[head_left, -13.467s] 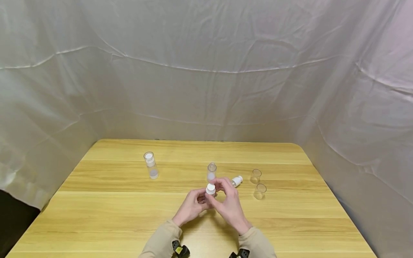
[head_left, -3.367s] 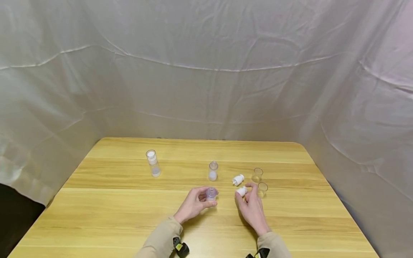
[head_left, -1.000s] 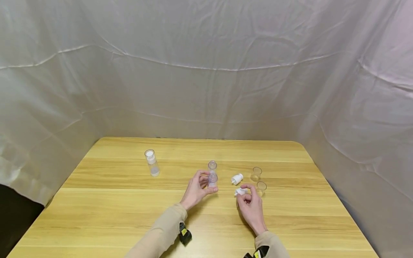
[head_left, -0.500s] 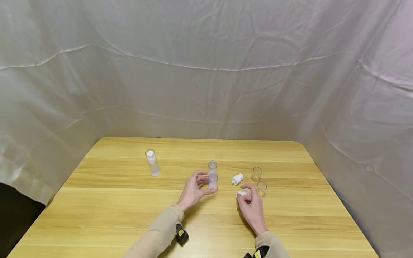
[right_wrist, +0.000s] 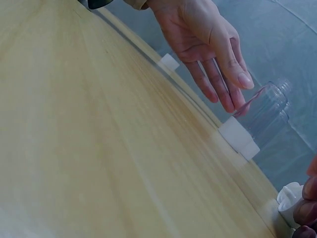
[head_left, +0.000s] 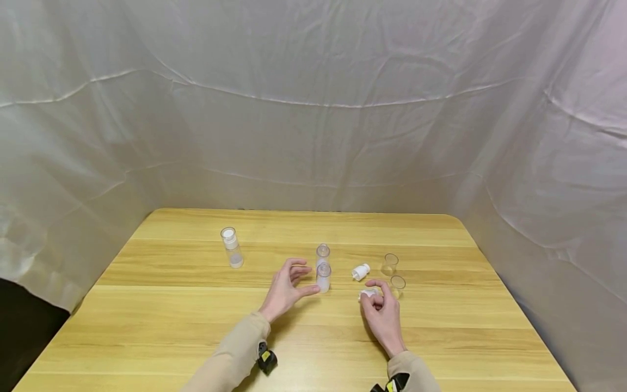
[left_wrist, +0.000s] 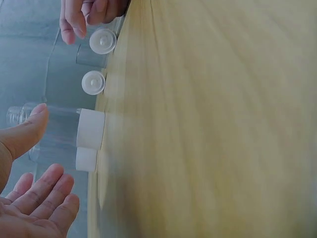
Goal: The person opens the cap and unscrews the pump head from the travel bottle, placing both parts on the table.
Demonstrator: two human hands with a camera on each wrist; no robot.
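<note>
My left hand [head_left: 284,288] is spread beside a clear bottle [head_left: 323,279] with a white base and bare threaded neck, its thumb tip right at the bottle's side. Close behind stands a second such bottle [head_left: 322,251], partly hidden; in the left wrist view the nearer bottle [left_wrist: 91,129] covers much of it. My right hand [head_left: 383,313] has its fingers curled at a white pump head [head_left: 367,294] lying low at the table, mostly covered by the fingers in the right wrist view. Another white pump head [head_left: 361,272] lies on its side just behind.
Two clear caps [head_left: 390,264] stand right of the pump heads, the front one partly behind my right hand. At the back left stands a capped bottle [head_left: 232,247] with its pump fitted. Grey sheeting [head_left: 313,136] surrounds the wooden table [head_left: 147,326].
Earlier a pump head was on the bottle between both hands; it came off into my right hand. My left hand set the bottle before the other one, let go and drew back left.
</note>
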